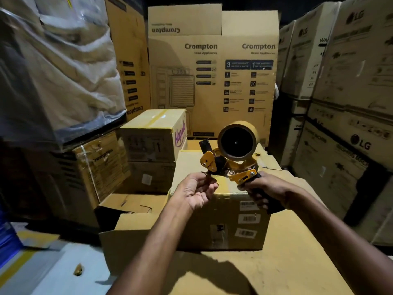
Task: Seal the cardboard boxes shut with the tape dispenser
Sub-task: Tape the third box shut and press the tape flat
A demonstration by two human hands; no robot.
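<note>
Getting the tape started, judging by the grip. Next, probably: drawing out enough loose end to stick over the near edge of the cardboard box, then running the dispenser along the top seam.

Right hand clenched round the black handle of the yellow tape dispenser, held in the air just above the box top, brown tape roll uppermost. Left hand palm-up, thumb and forefinger pinching at the dispenser's front by the blade, most likely the tape end; other fingers loosely spread.

Box marked with barcode labels, resting on a larger carton.
</note>
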